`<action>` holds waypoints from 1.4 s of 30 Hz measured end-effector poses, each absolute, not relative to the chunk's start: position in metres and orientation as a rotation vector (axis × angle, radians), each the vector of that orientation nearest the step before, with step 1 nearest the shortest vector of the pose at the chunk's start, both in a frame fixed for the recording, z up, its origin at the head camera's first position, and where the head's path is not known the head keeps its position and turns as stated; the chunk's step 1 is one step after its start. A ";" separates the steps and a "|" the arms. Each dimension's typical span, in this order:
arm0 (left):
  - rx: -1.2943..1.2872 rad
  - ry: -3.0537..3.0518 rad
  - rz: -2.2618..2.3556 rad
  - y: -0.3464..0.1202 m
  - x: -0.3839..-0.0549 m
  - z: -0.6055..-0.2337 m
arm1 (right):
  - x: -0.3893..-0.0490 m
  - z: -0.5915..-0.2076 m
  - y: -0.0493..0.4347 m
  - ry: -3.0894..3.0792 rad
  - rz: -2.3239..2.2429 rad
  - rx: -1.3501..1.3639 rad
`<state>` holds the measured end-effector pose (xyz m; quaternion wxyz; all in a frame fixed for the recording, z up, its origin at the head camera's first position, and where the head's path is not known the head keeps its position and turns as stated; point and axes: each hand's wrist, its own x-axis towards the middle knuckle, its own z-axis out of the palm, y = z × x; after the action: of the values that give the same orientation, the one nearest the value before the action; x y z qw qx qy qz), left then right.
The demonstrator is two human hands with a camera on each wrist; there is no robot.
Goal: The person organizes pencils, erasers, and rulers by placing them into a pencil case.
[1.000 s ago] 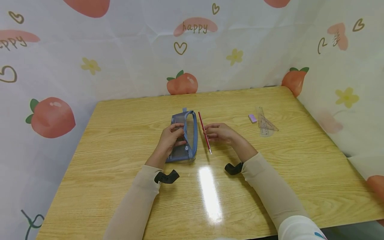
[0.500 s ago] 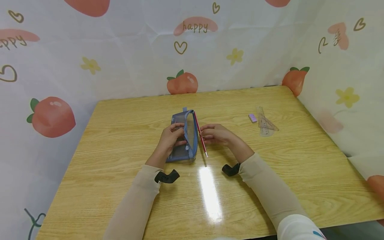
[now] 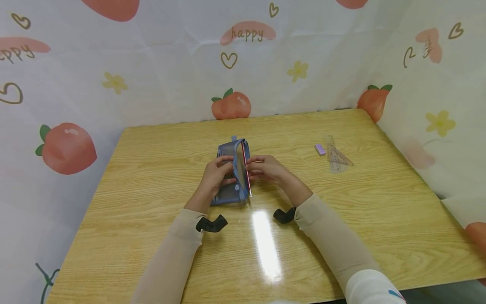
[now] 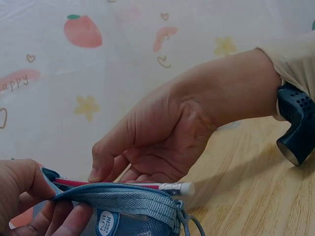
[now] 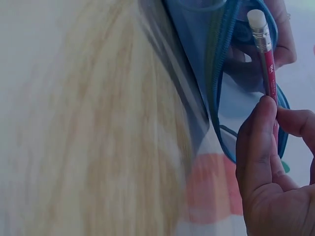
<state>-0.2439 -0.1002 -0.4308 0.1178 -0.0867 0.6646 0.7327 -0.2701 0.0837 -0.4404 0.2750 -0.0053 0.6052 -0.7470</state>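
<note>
A blue mesh pencil case [image 3: 227, 195] lies on the table with its zipped mouth facing right and held apart. My left hand [image 3: 216, 175] pinches the near edge of that mouth between thumb and fingers. In my right hand [image 3: 267, 169] is a red pencil [image 5: 269, 73] with a white eraser end, pinched between thumb and fingertips. The pencil lies along the mouth, its far end within the opening; its eraser end [image 4: 184, 189] sticks out past the case's near corner in the left wrist view. Part of the pencil is hidden behind the case's edge and my fingers.
A purple eraser [image 3: 320, 150] lies to the right on the wooden table [image 3: 133, 177]. Beside it are clear rulers [image 3: 334, 158], overlapping, with a set square among them. A patterned cloth [image 3: 171, 63] hangs behind and at both sides of the table.
My right hand has moved left, carrying the pencil from beside the case to its mouth. My left hand has kept its grip on the case in the same place.
</note>
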 end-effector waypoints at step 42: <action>-0.259 1.974 2.127 -0.101 -0.243 -0.429 | -0.280 -0.410 0.126 2.172 -1.785 -0.099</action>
<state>-0.2425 -0.1014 -0.4288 0.1139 -0.0885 0.6730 0.7254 -0.2799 0.1256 -0.4103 0.1634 -0.0346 0.7617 -0.6260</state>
